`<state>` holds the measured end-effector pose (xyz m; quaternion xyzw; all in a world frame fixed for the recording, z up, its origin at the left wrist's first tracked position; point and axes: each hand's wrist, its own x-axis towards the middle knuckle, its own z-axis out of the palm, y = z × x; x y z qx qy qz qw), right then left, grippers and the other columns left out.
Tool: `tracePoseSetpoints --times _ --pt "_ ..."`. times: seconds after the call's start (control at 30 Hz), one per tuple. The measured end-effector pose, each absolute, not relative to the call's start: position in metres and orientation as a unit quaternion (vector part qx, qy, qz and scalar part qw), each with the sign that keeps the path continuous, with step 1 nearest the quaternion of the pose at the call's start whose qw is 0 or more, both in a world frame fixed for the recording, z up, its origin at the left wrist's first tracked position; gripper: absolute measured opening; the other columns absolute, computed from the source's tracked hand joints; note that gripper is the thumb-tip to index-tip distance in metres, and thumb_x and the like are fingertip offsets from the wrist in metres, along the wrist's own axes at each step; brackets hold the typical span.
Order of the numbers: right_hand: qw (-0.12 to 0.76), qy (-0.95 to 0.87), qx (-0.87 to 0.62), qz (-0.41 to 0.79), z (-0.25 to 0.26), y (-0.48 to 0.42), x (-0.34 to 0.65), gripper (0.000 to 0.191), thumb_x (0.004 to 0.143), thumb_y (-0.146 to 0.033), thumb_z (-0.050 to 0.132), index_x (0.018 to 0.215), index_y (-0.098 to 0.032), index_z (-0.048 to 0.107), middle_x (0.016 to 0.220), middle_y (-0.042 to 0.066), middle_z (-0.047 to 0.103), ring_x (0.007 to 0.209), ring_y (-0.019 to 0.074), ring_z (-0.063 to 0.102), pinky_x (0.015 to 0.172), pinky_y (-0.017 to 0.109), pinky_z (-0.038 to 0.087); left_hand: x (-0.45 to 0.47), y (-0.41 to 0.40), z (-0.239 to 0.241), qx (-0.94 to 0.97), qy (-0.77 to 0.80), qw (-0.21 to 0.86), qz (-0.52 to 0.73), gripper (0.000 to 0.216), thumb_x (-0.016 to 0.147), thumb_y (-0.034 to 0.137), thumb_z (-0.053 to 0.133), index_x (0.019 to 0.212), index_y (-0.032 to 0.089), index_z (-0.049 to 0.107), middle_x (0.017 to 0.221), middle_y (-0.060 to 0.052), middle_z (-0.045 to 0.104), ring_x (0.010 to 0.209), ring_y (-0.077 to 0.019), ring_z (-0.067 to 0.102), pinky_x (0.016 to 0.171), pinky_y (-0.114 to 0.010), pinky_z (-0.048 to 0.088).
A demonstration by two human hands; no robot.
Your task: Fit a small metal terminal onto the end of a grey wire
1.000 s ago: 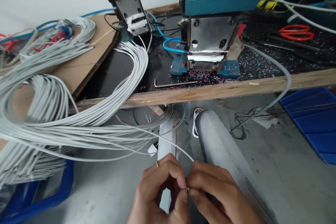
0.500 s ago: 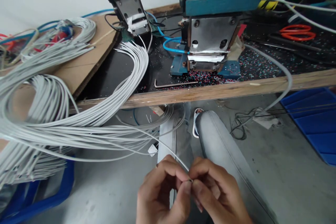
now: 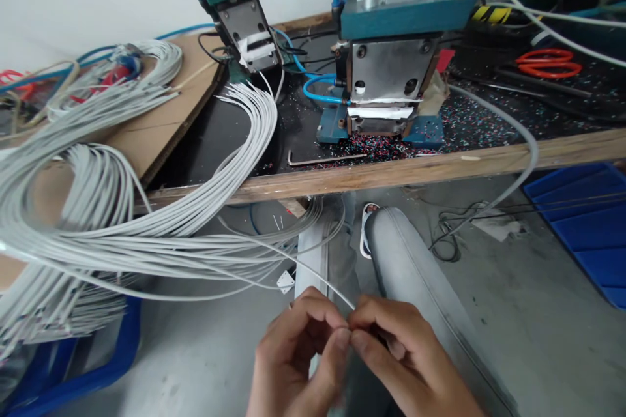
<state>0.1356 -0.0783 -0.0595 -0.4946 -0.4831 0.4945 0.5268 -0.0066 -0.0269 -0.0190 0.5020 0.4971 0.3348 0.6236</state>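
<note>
Above my lap, both hands meet fingertip to fingertip at the end of one thin grey cable (image 3: 325,279). My left hand (image 3: 308,342) is closed in a pinch between thumb and index finger. My right hand (image 3: 398,345) pinches too, and the cable runs in behind its index finger. The fingertips cover the very end of the cable. From there the cable leads back left to a large bundle of grey cables (image 3: 161,251), which hangs over the table edge.
Two presses stand on the black table: a large one (image 3: 386,68) in the middle and a smaller one (image 3: 247,29) behind left. A hex key (image 3: 327,159) lies near the wooden edge (image 3: 391,174). Orange-handled scissors (image 3: 550,64) lie right. A blue bin (image 3: 587,228) is below right.
Both hands have shifted slightly up and left, still pinching at the cable end. The small dark tip seen between the fingertips is now covered. The view has moved a little.
</note>
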Motion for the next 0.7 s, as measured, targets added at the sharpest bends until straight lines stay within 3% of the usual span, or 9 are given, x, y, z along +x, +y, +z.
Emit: tracePoseSetpoints --times 0.13,0.23,0.33,0.4,0.5,0.7 --pt "0.39 -0.565 -0.469 0.556 -0.055 -0.078 0.156 0.025 0.104 -0.033 0.058 0.082 -0.024 0.059 0.078 -0.006 0.058 0.075 0.0122 0.056 0.069 0.025 0.038 -0.025 -0.003 -0.011 0.693 0.419 0.567 0.152 0.02 0.075 0.003 0.066 0.071 0.022 0.067 0.066 0.005 0.062 0.054 -0.0081 0.054 0.052 -0.016 0.043" --pt "0.349 -0.595 -0.472 0.549 -0.054 -0.075 0.161 0.03 0.104 -0.035 0.059 0.076 -0.023 0.056 0.076 -0.005 0.058 0.076 0.0137 0.056 0.071 0.027 0.038 -0.023 0.003 -0.011 0.686 0.407 0.598 0.074 0.018 0.077 0.005 0.066 0.07 0.022 0.065 0.057 0.007 0.057 0.051 -0.0082 0.052 0.049 -0.015 0.042" --pt "0.473 -0.493 -0.513 0.52 -0.056 -0.071 0.151 0.031 0.107 -0.036 0.051 0.08 -0.022 0.059 0.071 -0.005 0.055 0.066 0.0109 0.052 0.062 0.024 0.037 -0.003 -0.01 -0.02 0.514 0.471 0.68 0.225 0.025 0.092 0.037 0.069 0.075 0.021 0.062 0.052 0.01 0.049 0.037 -0.005 0.044 0.038 -0.014 0.04" --pt "0.537 -0.402 -0.498 0.549 -0.058 -0.069 0.142 0.031 0.107 -0.038 0.049 0.084 -0.022 0.061 0.069 -0.005 0.055 0.061 0.0099 0.051 0.056 0.022 0.036 0.012 -0.022 -0.027 0.421 0.508 0.66 0.359 0.034 0.086 0.047 0.078 0.072 0.019 0.062 0.057 0.009 0.054 0.036 -0.0029 0.047 0.037 -0.012 0.042" --pt "0.534 -0.386 -0.461 0.594 -0.06 -0.069 0.137 0.026 0.105 -0.037 0.053 0.089 -0.022 0.065 0.072 -0.004 0.06 0.063 0.0098 0.053 0.057 0.02 0.04 0.023 -0.032 -0.032 0.36 0.511 0.652 0.429 0.039 0.076 0.045 0.088 0.066 0.017 0.063 0.063 0.009 0.058 0.035 -0.0007 0.051 0.035 -0.009 0.041" --pt "0.516 -0.475 -0.562 0.437 -0.058 -0.079 0.149 0.027 0.105 -0.043 0.054 0.091 -0.031 0.073 0.074 -0.001 0.068 0.07 0.016 0.068 0.068 0.023 0.053 0.008 -0.021 -0.035 0.455 0.45 0.689 0.34 0.023 0.086 0.034 0.076 0.076 0.018 0.063 0.071 0.004 0.058 0.044 -0.0037 0.051 0.042 -0.014 0.044"
